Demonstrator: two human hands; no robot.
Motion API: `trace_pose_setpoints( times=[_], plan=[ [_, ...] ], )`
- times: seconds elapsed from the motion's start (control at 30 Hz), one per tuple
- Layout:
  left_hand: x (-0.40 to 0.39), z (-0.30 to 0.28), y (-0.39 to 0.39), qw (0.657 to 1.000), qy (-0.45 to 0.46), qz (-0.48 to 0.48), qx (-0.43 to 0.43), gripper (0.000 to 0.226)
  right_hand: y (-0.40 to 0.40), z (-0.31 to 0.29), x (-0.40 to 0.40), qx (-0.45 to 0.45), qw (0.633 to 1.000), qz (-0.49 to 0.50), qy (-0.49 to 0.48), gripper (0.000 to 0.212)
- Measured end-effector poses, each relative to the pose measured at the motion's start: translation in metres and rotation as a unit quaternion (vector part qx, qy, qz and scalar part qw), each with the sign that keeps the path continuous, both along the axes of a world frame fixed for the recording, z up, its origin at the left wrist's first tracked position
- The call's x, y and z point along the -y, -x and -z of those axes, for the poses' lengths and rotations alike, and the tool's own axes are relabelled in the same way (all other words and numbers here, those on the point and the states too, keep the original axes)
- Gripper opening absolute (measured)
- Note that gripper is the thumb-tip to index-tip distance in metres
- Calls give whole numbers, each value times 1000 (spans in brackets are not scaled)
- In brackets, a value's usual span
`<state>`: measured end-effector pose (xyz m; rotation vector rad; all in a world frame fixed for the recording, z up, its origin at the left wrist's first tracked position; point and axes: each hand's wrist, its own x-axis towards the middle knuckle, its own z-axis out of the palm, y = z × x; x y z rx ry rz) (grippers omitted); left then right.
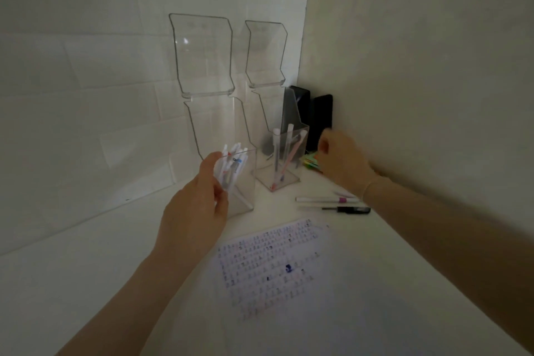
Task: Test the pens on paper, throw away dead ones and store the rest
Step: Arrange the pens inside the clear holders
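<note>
A: Nearest, at 6 o'clock?
B: Test paper (274,269) on the desk (86,283), covered in scribbles.
A: Farther?
B: Left hand (193,211) grips a clear pen holder (241,182) of pens (231,165); two loose pens (326,199) at 3 o'clock.
A: Farthest?
B: Right hand (341,162), fingers curled; whether they hold anything cannot be told, beside second holder (284,156).

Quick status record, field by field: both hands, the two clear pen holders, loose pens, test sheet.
left hand: grips a bunch of pens at the near holder
right hand: fingers curled, nothing visible in it, beside the far holder
far holder: a few pens standing inside
loose pens: white pen and black pen on the desk
test sheet: covered in small marks, flat on the desk
</note>
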<state>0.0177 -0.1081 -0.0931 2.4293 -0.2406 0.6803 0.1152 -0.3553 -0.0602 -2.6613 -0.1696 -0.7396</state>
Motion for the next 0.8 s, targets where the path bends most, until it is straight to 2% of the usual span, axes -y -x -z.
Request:
trace_pose_setpoints(
  times=[0.07, 0.13, 0.17, 0.27, 0.43, 0.5, 0.57, 0.63, 0.67, 0.73, 0.8],
  plan=[
    [0, 0, 0, 1000, -1, 4, -2, 64, 14, 19, 9, -147, 982, -19, 121, 16],
    [0, 1, 0, 1000, -4, 5, -2, 65, 27, 32, 11, -284, 941, -42, 177, 28],
    [0, 1, 0, 1000, -5, 3, -2, 65, 30, 37, 11, -294, 932, -51, 205, 29],
    [1, 1, 1, 1000, -2, 2, 0, 65, 33, 44, 10, -226, 934, -68, 267, 21],
    [0, 3, 1, 1000, 1, 7, 9, 66, 30, 40, 11, -205, 925, -59, 314, 20],
    [0, 2, 0, 1000, 8, 3, 8, 66, 29, 36, 11, -183, 936, -56, 294, 17],
    [1, 3, 1, 1000, 2, -1, 21, 66, 32, 28, 10, -115, 978, -57, 163, 10],
    [5, 5, 5, 998, -34, 25, 46, 59, 37, 16, 2, -44, 996, -55, -48, 16],
    [9, 7, 7, 997, -44, 49, 49, 51, 41, 9, -3, -25, 984, -59, -164, 17],
    [18, 11, 10, 995, -9, 104, 5, 39, 50, -1, -16, -58, 922, -90, -371, 19],
    [27, 16, 13, 980, 89, 164, -69, 41, 59, -2, -28, -118, 855, -130, -487, 18]
  ],
)
